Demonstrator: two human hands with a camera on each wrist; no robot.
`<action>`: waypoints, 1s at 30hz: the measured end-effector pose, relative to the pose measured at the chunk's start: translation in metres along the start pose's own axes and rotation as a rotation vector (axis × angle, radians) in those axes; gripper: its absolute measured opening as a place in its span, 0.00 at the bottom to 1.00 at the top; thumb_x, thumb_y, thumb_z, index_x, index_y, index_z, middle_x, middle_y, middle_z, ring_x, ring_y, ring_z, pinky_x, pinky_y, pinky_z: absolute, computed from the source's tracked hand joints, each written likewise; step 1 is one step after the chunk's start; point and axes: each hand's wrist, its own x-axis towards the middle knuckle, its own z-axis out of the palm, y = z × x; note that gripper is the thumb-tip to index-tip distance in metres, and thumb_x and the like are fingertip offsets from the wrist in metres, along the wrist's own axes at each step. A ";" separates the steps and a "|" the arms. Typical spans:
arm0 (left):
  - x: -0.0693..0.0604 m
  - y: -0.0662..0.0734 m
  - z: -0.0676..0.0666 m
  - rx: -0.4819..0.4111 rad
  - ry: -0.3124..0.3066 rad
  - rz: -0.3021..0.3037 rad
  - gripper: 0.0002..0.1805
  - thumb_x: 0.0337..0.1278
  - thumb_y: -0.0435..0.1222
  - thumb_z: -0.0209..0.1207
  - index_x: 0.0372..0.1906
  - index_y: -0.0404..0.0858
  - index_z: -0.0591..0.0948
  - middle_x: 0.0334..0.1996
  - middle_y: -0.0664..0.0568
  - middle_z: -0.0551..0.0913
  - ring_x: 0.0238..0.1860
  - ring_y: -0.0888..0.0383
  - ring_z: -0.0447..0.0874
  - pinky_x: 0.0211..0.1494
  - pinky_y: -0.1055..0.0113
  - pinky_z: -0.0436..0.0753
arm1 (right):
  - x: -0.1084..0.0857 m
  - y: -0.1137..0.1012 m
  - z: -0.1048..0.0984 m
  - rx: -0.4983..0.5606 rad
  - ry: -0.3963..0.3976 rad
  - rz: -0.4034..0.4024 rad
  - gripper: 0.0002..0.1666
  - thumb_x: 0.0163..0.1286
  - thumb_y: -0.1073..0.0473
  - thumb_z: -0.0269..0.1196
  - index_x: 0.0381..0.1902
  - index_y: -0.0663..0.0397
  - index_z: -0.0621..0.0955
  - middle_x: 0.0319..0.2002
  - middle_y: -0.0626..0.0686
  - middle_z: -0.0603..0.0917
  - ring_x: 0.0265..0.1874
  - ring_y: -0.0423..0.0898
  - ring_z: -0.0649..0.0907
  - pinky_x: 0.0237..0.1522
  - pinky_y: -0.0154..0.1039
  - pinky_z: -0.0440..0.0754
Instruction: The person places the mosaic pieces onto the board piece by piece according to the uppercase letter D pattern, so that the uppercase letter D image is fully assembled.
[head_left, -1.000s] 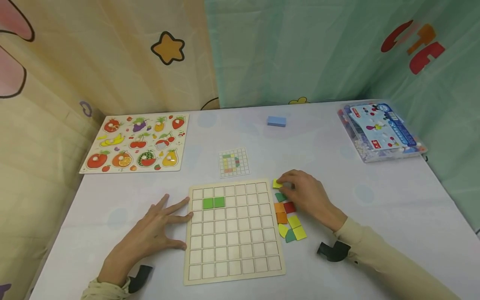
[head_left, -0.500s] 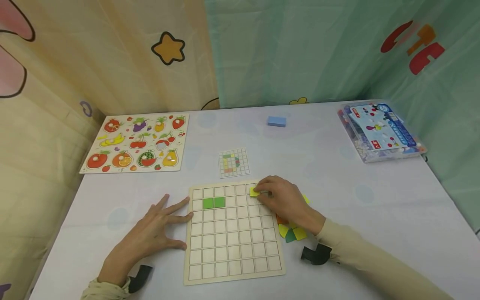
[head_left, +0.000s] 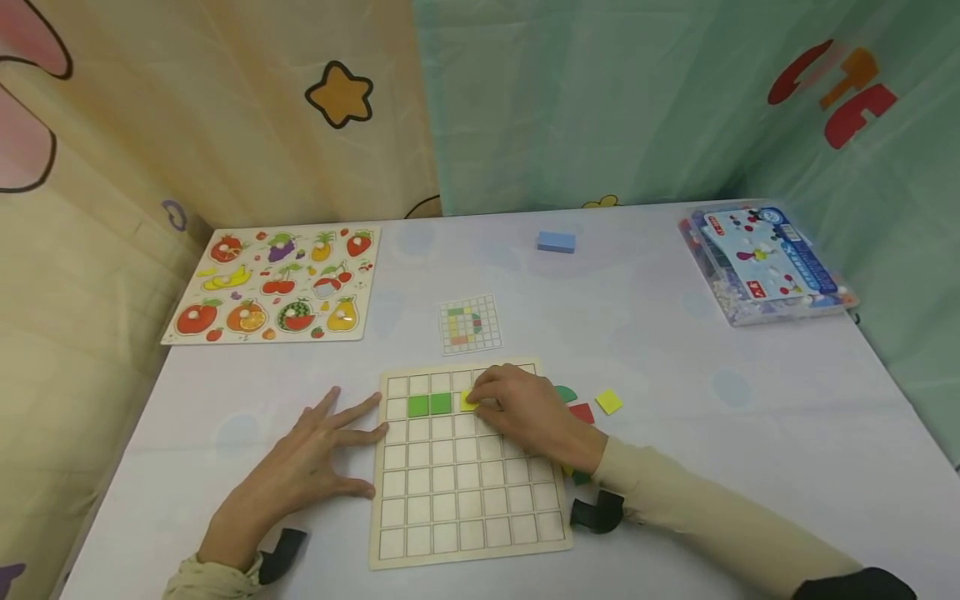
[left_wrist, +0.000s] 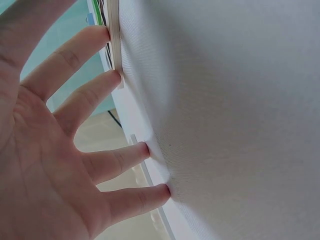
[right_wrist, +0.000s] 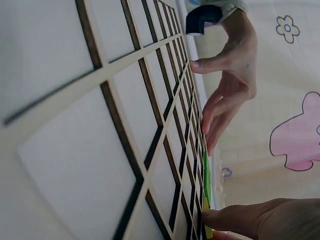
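Note:
A wooden grid board (head_left: 468,482) lies on the table with two green square tiles (head_left: 429,405) side by side in its second row. My right hand (head_left: 525,412) pinches a yellow square tile (head_left: 467,402) over that row, just right of the green ones. In the right wrist view, the thumb (right_wrist: 227,217) presses against the yellow tile (right_wrist: 206,215). My left hand (head_left: 307,462) has its fingers spread along the board's left edge, fingertips and thumb touching it. Just behind the board lies a small pattern card (head_left: 470,325) with a coloured grid.
Right of the board lie loose tiles, among them a green piece (head_left: 565,393), a red tile (head_left: 581,413) and a yellow square (head_left: 609,402); my right arm hides others. A fruit puzzle board (head_left: 273,285), a blue block (head_left: 556,242) and a plastic box (head_left: 768,262) sit farther back.
My right hand picked up the yellow tile from beside the board and carried it left across the top rows to near the green tiles. My left hand stays in place.

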 end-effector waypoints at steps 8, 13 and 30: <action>0.000 0.001 -0.001 -0.013 -0.003 -0.004 0.44 0.19 0.53 0.80 0.57 0.51 0.84 0.71 0.55 0.68 0.75 0.32 0.45 0.68 0.28 0.50 | 0.005 -0.005 0.003 0.004 -0.021 -0.032 0.09 0.65 0.61 0.66 0.42 0.48 0.89 0.45 0.44 0.82 0.43 0.40 0.80 0.32 0.33 0.81; 0.001 0.000 0.000 -0.012 0.001 0.003 0.43 0.19 0.53 0.80 0.57 0.51 0.84 0.71 0.55 0.68 0.75 0.32 0.45 0.68 0.28 0.50 | 0.006 -0.006 0.004 -0.003 -0.035 -0.028 0.09 0.65 0.62 0.66 0.43 0.50 0.89 0.45 0.45 0.82 0.45 0.41 0.80 0.34 0.34 0.82; 0.001 0.000 0.001 -0.005 -0.009 -0.010 0.44 0.18 0.53 0.80 0.57 0.51 0.84 0.71 0.55 0.67 0.75 0.32 0.45 0.68 0.28 0.50 | -0.009 0.006 -0.004 0.005 0.020 0.025 0.13 0.63 0.64 0.66 0.46 0.48 0.87 0.48 0.43 0.84 0.51 0.42 0.81 0.42 0.38 0.85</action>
